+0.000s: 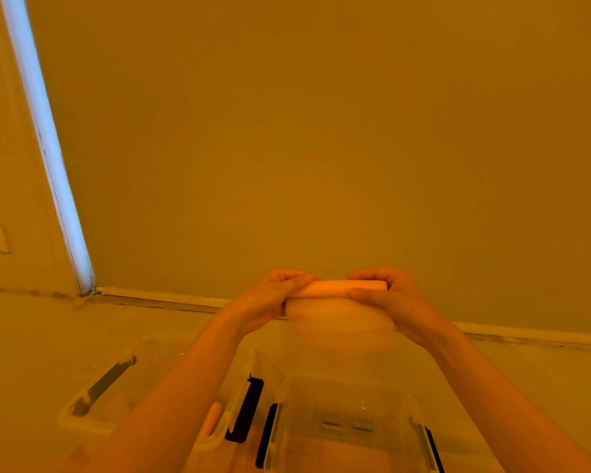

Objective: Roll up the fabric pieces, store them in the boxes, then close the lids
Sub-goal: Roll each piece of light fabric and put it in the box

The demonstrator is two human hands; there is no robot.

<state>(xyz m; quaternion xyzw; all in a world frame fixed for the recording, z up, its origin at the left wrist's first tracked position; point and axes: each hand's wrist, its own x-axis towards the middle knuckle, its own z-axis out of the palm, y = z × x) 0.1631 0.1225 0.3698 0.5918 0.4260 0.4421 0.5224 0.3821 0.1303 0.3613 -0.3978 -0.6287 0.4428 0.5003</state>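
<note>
Both hands, left hand (pixel 270 295) and right hand (pixel 393 298), pinch the ends of a pale, sheer fabric piece (pixel 338 302); its rolled top spans between their fingers, the loose remainder hanging blurred above 2 clear open boxes (pixel 348 428).

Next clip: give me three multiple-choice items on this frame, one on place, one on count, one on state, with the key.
1. Where is the fabric roll?
A. Held up in the air over the boxes
B. Lying in the left box
C. On the floor

2. How many clear boxes show?
A. One
B. Two
C. Four

3. How is the fabric?
A. Fully rolled
B. Partly rolled, a tail hanging
C. Flat

Key: A, both hands, left hand and right hand, grip it aloft; B, left box and right box; B, loose cloth hangs below the roll.
</note>
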